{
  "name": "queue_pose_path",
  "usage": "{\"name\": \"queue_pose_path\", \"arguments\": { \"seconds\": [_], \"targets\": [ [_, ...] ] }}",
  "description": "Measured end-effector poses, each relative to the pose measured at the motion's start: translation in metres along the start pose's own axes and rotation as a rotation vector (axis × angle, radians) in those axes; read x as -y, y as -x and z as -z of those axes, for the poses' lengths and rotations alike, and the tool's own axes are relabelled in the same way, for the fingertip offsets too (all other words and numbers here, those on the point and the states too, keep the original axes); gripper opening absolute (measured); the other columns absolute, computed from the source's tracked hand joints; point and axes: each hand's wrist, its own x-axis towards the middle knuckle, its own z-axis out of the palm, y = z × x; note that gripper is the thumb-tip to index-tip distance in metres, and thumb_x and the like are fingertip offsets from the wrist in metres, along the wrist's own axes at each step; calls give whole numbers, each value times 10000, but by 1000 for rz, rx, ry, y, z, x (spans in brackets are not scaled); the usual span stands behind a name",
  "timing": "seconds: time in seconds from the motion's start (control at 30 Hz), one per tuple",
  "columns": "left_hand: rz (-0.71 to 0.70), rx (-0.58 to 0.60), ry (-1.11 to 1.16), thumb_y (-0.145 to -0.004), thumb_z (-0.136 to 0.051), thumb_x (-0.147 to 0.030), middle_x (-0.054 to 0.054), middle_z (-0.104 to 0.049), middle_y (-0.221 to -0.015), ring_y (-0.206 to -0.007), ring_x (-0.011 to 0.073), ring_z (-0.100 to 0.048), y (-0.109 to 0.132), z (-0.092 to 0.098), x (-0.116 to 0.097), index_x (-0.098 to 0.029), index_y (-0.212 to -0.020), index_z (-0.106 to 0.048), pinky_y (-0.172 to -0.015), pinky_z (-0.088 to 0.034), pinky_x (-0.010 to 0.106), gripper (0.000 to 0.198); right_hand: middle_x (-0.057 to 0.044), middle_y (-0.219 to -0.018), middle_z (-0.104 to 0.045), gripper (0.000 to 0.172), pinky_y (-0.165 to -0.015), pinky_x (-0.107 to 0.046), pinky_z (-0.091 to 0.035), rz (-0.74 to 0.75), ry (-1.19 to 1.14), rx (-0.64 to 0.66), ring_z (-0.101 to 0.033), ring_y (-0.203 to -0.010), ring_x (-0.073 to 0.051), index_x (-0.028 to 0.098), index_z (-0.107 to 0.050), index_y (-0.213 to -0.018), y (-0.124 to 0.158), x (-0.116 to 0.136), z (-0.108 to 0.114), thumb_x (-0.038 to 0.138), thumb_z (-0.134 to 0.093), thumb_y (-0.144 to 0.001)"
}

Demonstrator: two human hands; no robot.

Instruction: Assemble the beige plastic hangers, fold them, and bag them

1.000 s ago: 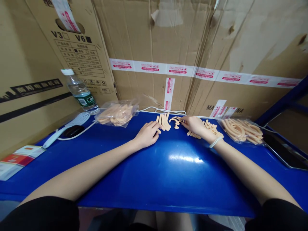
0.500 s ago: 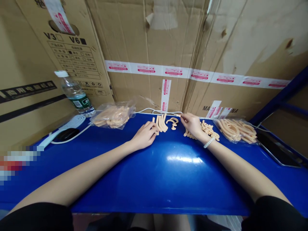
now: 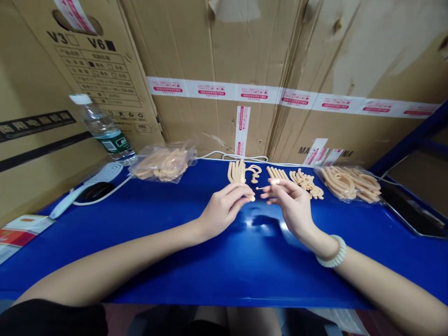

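My left hand point(image 3: 227, 207) is raised over the blue table, its fingertips pinched on a small beige piece point(image 3: 250, 198). Facing it, my right hand point(image 3: 292, 205) holds a thin beige piece point(image 3: 259, 188) between its fingers, and a rounded beige bit point(image 3: 275, 181) shows near the thumb and index finger. The hands are a short way apart. Behind them lie a row of curved strips point(image 3: 236, 171), some hooked pieces point(image 3: 255, 171), short straight strips point(image 3: 277, 173) and a pile of small wavy pieces point(image 3: 306, 183).
On the blue table point(image 3: 196, 270), a clear bag of beige pieces point(image 3: 161, 163), a water bottle point(image 3: 108, 133) and a black object point(image 3: 98, 191) sit left. Right are another bag point(image 3: 350, 183) and a dark tablet-like device point(image 3: 413, 212). Cardboard point(image 3: 217, 51) and a white cable point(image 3: 210, 157) line the back.
My left hand has left the curved strips and moved right and nearer to me, now with a piece. My right hand has come back from the cable area toward the left hand.
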Motion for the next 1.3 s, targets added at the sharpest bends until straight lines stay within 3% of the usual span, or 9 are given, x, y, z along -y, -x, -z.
{"name": "queue_pose_path", "arguments": {
  "seconds": [0.1,0.23,0.43,0.5,0.6,0.67,0.83,1.1,1.3],
  "targets": [
    [160,-12,222,-956,-618,-222,79,-751,-1037,-997,208,-713,5,-8,0,-196,-909,-741,-911,-579,337,134,-86,-943,-769,324,-587,-275,-597,-103,-78,46,-752,-746,-212,179,-753,-966,7,-3,1,441,-808,-782],
    [433,-57,502,-834,-740,-234,59,-714,-950,-882,190,-727,11,-21,8,-176,-851,-714,-782,-616,293,66,-73,-913,-760,355,-554,-256,-576,-208,-27,74,-738,-693,-191,179,-720,-987,13,-6,6,399,-864,-748],
    [636,-128,733,-680,-853,-219,68,-640,-1173,-800,165,-725,13,-31,14,-256,-1333,-493,-720,-631,315,747,1,-866,-725,437,-614,-284,-595,-246,-25,150,-732,-679,-178,230,-530,-903,16,-21,7,310,-909,-701],
    [676,-71,747,-703,-843,-235,55,-686,-1028,-851,192,-728,14,-29,15,-208,-1306,-522,-786,-621,340,683,19,-854,-716,489,-647,-293,-596,-258,-53,154,-730,-691,-175,247,-460,-893,16,-24,7,296,-909,-704],
    [680,-15,715,-739,-820,-262,40,-707,-886,-883,198,-714,14,-27,16,-166,-996,-624,-831,-594,338,337,27,-843,-722,507,-693,-287,-582,-252,-82,159,-717,-705,-158,256,-478,-965,14,-27,8,270,-911,-701],
    [657,-30,695,-745,-816,-273,30,-704,-862,-856,184,-701,14,-27,16,-176,-873,-605,-819,-585,330,265,19,-850,-727,485,-712,-283,-572,-249,-71,174,-702,-721,-148,250,-554,-1039,13,-28,10,270,-907,-707],
    [579,-16,725,-779,-787,-291,8,-659,-818,-824,167,-683,14,-28,14,-191,-778,-538,-812,-578,331,269,-7,-798,-713,256,-743,-274,-563,-292,-7,246,-673,-742,-139,204,-739,-861,7,-30,15,334,-907,-719],
    [550,-12,578,-815,-728,-259,20,-619,-856,-856,163,-669,15,-23,13,-181,-666,-482,-753,-560,288,298,-51,-984,-751,220,-785,-238,-597,-390,-91,313,-697,-877,-141,202,-767,-864,2,-26,14,363,-881,-766],
    [486,9,538,-809,-728,-248,28,-639,-826,-807,160,-658,12,-21,11,-185,-630,-498,-778,-561,310,299,-40,-893,-745,250,-744,-255,-629,-417,-63,343,-712,-816,-148,187,-753,-879,0,-26,14,378,-874,-775]
  ]
}}
